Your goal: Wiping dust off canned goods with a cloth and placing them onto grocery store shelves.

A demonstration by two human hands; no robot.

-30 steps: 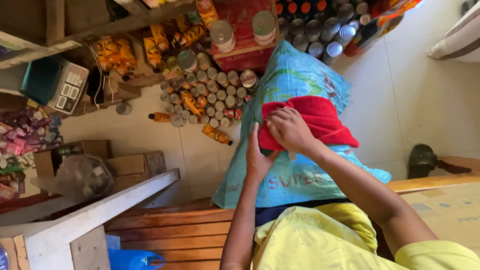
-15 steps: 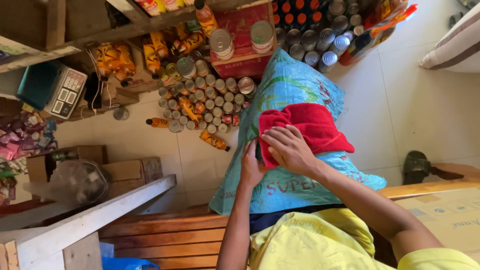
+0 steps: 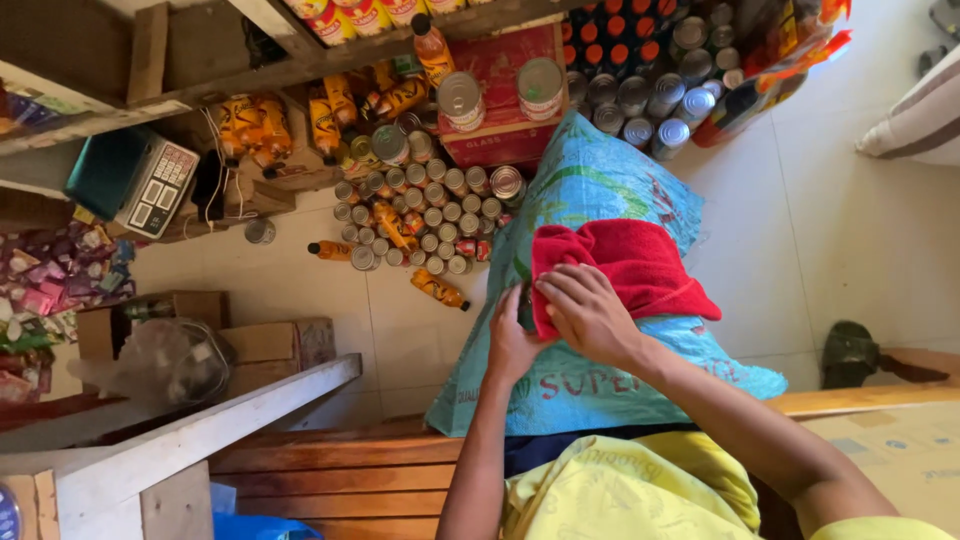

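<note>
Folding partly done: right hand (image 3: 590, 315) lies flat, fingers open, on red towel (image 3: 625, 262) atop blue sack (image 3: 600, 380), left hand (image 3: 512, 340) pinching its still loose edge.

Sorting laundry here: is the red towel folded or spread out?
Folded: the red towel lies doubled on the blue sack, right hand pressing it, left hand at its edge.

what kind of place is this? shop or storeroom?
Probably a small grocery shop: stacked tin cans and orange bottles on the tiled floor, a weighing scale on a wooden shelf, packaged goods at the side.
</note>
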